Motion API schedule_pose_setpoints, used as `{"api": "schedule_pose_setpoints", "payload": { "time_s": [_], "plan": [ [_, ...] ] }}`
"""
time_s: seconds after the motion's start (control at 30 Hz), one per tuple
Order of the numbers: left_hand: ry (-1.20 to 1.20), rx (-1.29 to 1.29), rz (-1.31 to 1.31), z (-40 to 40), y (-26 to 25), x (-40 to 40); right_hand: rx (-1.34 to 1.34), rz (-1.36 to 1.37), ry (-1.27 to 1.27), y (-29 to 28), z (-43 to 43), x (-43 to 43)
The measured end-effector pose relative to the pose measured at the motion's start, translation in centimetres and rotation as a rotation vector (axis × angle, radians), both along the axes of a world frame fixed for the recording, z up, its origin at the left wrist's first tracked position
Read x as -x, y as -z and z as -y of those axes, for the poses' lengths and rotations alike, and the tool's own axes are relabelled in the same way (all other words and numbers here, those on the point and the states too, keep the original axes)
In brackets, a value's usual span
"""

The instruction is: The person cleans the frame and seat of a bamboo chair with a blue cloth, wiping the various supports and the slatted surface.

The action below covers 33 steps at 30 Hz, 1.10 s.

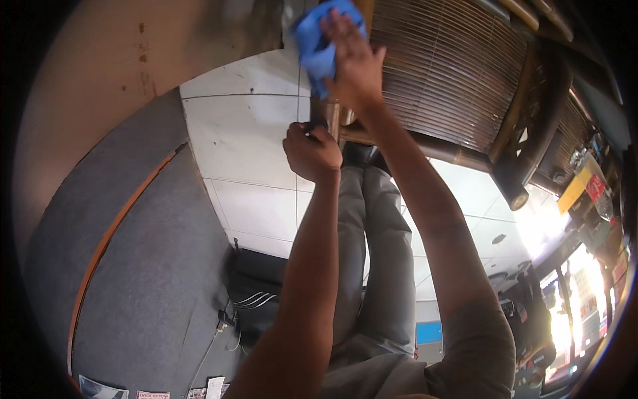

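My right hand (356, 70) presses a crumpled blue cloth (316, 55) with its fingers spread over it, at the near side of a bamboo bench (443, 65) with a slatted surface. Both hand and cloth are slightly blurred. Lower and to the left, my left hand (313, 154) is curled into a fist around a small dark object (316, 124), mostly hidden by the fingers. The fist is beside a bamboo pole (332, 119) of the bench. What the cloth touches underneath is hidden.
A grey wall (144, 239) with an orange strip (119, 219) runs along the left. White floor tiles (249, 129) lie below. A black bag (256, 279) stands by a power cable (204, 354). At right are a plastic bottle (603, 199) and another person (536, 344).
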<state>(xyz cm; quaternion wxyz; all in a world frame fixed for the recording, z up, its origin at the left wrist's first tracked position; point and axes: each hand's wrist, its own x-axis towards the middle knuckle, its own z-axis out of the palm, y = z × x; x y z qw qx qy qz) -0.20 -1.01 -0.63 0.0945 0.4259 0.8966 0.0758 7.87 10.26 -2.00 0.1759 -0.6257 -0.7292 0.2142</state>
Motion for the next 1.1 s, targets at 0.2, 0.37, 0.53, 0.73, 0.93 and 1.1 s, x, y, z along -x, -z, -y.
{"api": "schedule_pose_setpoints", "payload": {
  "time_s": [0.2,0.37,0.53,0.73,0.93,1.1],
  "plan": [
    [-0.083,0.042,0.050,-0.1,0.5,-1.0,0.114,-0.173,0.399,3.7,-12.5,-4.3],
    [-0.111,0.131,0.086,-0.3,-0.1,0.1,0.256,-0.646,0.205,4.3,-9.9,-6.1],
    [-0.078,0.077,0.071,0.1,0.1,0.1,0.550,-0.411,0.242,1.0,-0.8,-1.2],
    [-0.053,0.088,0.075,-0.1,0.0,-0.7,0.525,-0.596,0.532,-0.2,1.9,0.7],
    [-0.068,0.120,0.073,0.0,0.3,0.1,0.494,-0.497,0.681,-0.5,-0.9,2.5],
    [-0.095,0.111,0.080,-0.1,0.2,-0.5,0.355,-0.379,0.770,0.7,-3.4,2.6]
  ]
}}
